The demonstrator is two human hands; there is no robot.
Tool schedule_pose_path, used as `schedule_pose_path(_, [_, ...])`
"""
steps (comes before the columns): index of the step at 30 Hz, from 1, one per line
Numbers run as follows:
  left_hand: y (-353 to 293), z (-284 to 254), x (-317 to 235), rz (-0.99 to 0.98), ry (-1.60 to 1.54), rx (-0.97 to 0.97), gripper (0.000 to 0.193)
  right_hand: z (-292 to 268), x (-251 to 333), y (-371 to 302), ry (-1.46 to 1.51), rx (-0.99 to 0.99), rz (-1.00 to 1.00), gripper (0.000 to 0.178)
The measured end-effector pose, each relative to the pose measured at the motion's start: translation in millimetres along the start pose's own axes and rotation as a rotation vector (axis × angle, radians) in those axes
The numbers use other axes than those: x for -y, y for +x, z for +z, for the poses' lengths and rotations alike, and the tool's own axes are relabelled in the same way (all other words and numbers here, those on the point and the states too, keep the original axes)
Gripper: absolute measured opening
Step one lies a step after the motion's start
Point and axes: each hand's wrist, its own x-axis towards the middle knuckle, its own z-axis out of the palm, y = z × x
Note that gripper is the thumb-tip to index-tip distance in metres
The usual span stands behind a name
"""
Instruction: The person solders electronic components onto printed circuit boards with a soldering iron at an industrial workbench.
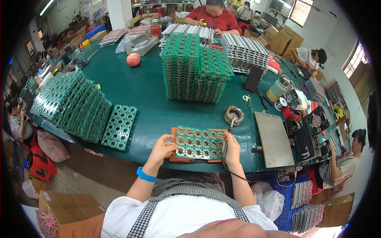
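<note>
The tall stack [190, 71] of circuit boards stood on the green table [147, 93], and the board [200, 146] at hand lay in front of it, on the wearer's side, over a brown holder [179, 160]. In front of the stack and slightly left, the left hand [162, 150] had bent fingers at the board's near end; whether they pinched it or only rested there could not be told. In front and to the right, the right hand [234, 150] had its fingers curled round an iron [225, 148], the fingertips by the board's other end and the lower fingers hidden.

The iron's tip met the outline of a round pot [227, 116], right of the stack's near corner; whether it touched was hard to make out.

Far left of the stack and toward the wearer, a carton [71, 208] bore a pale label [47, 196], too small to read, and the dark rim of the view cut the carton off. Left of the stack stood a leaning row [71, 105] of green boards, its inner faces hidden. Behind the stack, a person in red [228, 20] was partly hidden by pale boards [190, 31].
</note>
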Motion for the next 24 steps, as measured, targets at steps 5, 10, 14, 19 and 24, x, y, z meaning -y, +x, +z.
schedule_pose_path(5, [9.4,-4.1,14.5,-0.093,-0.026,0.030,0.045,-5.9,13.5,7.2,0.010,-0.058,-0.016,0.027])
schedule_pose_path(10, [5.3,-9.2,13.9,-0.109,-0.065,0.062,0.051,-15.6,2.6,-2.0,-0.092,-0.254,-0.014,0.021])
schedule_pose_path(14, [-1.5,-5.8,15.7,-0.084,-0.134,0.069,0.053,-17.6,-20.3,-22.9,0.202,-0.336,0.209,0.020])
schedule_pose_path(19, [4.4,0.4,11.4,0.003,-0.087,0.060,0.059,-16.6,-11.4,-32.8,-0.072,-0.163,0.014,0.020])
schedule_pose_path(24, [11.1,-4.0,10.2,0.036,0.212,0.003,0.063,0.1,-1.0,-30.7,0.046,-0.220,0.017,0.018])
